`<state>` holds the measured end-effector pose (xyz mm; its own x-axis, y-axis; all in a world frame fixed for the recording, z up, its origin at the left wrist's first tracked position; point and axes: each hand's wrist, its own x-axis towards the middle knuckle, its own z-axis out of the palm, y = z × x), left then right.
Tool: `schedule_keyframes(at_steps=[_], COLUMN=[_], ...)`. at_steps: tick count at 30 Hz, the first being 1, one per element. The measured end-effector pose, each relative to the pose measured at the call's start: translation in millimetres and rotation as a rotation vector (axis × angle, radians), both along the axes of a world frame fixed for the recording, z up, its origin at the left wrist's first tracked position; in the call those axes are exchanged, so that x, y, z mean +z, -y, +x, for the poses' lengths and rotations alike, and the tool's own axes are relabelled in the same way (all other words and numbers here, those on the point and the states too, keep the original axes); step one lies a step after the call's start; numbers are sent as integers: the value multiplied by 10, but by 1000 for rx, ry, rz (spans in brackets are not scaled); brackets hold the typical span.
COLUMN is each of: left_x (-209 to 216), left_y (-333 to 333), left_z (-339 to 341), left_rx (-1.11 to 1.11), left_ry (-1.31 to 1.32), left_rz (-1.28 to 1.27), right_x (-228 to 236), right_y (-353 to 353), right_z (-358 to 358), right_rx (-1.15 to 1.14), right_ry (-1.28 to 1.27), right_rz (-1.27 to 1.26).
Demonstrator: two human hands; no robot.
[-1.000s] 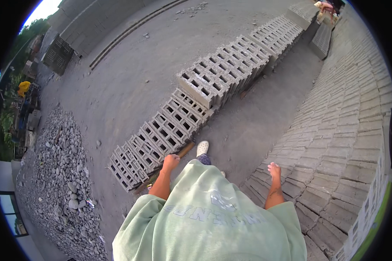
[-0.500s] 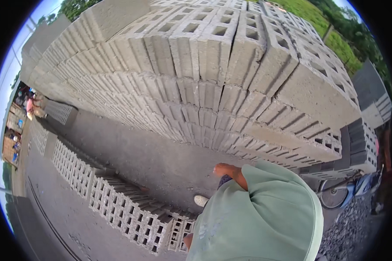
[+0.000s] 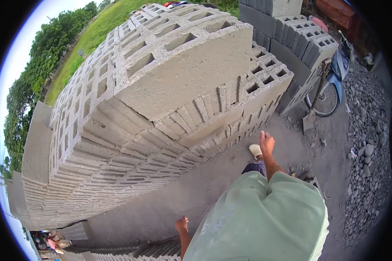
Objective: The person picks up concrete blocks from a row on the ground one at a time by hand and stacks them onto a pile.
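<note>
Block stack (image 3: 161,100) near empty right grip (image 3: 266,142)

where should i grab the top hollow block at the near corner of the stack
Probably by its two short ends, one hand on each, coming from above and from the open path side. The block lies flat on top of the stack with its cavities facing up, so the fingers could also hook into an end cavity. Both hands look empty.

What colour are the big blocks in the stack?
Grey, like concrete; the stack of blocks shows best in the head view.
</note>
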<state>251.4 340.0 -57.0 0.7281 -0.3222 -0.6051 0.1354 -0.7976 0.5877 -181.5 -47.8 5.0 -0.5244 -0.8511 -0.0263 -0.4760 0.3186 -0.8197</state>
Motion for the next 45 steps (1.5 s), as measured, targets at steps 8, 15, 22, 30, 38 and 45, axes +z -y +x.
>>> schedule_keyframes(at_steps=[8, 15, 22, 30, 38, 45], left_x=[-309, 870, 610, 384, 318, 246], left_y=[2507, 3821, 3122, 2691, 3093, 1859], left_z=[-1758, -3012, -3305, -3342, -3566, -3369], left_rx=[-479, -375, -788, -1026, -174, -76], left_ry=[19, 106, 234, 347, 169, 158], left_rz=[-124, -204, 59, 162, -138, -132], right_x=[1028, 638, 774, 832, 697, 632], right_y=[2592, 3496, 3508, 3532, 3423, 3228], right_z=[-1578, -1821, -1961, -1939, -1952, -1962], right_rx=[129, 330, 356, 374, 284, 227], right_ry=[-497, -699, -656, -600, -647, -693], right_rz=[-538, -239, -230, -216, -223, -427])
